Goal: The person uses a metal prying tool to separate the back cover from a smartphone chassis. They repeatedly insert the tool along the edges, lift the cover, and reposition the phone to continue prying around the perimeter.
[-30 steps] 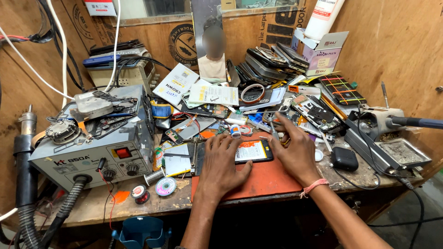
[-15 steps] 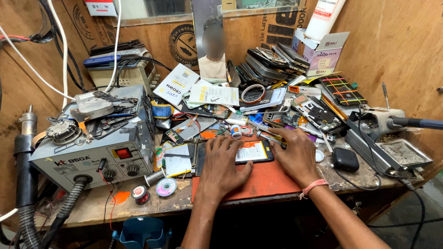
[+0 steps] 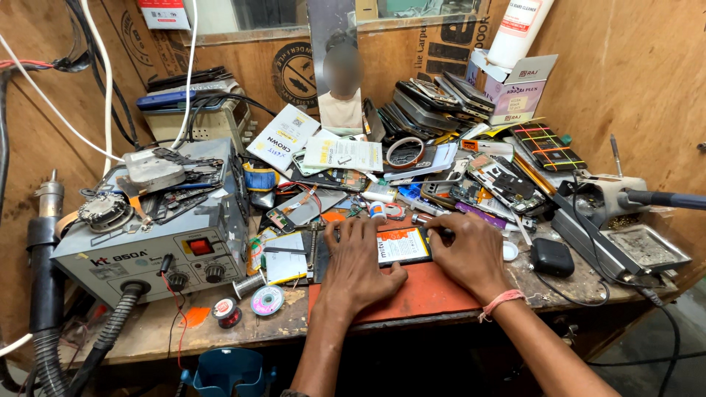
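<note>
An opened phone (image 3: 393,248) lies face down on the orange mat (image 3: 426,290) at the front of the counter (image 3: 154,331), its back off so that a pale battery with an orange band shows in a dark frame. The left hand (image 3: 358,268) lies flat over the phone's left end, fingers spread and pressing down, gripping nothing. The right hand (image 3: 471,254) rests at the phone's right end with fingers curled against its edge; whether it pinches a small tool there cannot be told. Behind the phone, two white printed packets (image 3: 316,143) lie tilted among loose parts, one square, one oblong. Farther back on the right a small white carton with purple print (image 3: 518,92) stands with its flap up, and a white tube with red lettering (image 3: 515,29) leans against the wooden wall. At the left sits a grey rework station (image 3: 147,250) with a red switch; a label is on its front.
</note>
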